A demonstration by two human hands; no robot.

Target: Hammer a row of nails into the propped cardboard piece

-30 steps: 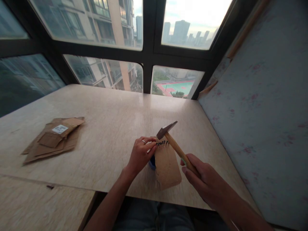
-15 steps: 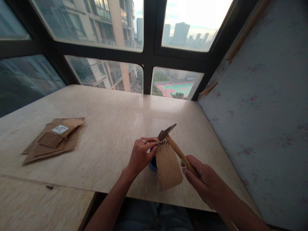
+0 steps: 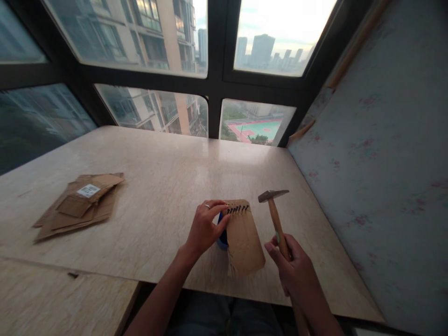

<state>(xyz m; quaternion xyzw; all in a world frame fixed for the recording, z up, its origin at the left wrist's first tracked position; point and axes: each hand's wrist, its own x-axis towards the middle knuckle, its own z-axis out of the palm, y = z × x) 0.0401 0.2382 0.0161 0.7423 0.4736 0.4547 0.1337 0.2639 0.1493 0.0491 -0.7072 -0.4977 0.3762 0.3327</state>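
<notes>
A brown cardboard piece (image 3: 245, 245) lies over a blue container (image 3: 222, 239), of which only the left side shows. Along the cardboard's far edge runs a slanted row of several dark nails (image 3: 238, 209). My left hand (image 3: 206, 224), a ring on one finger, has its thumb and forefinger closed about the nail at the row's left end; the fingertips partly cover it. To the right of the cardboard, my right hand (image 3: 293, 261) grips the wooden handle of a hammer (image 3: 274, 207). The hammer's metal head is raised, apart from the nails.
Flattened cardboard pieces (image 3: 82, 200) with a white label lie on the left of the marbled tabletop (image 3: 157, 172). A small dark item (image 3: 73, 275) rests near the lower left step. Windows (image 3: 147, 109) border the far side, and a flowered wall (image 3: 367, 177) the right.
The hammer has swung right and away from the nails, its head turning more level. My right hand has shifted slightly right. My left hand stays at the row's left end.
</notes>
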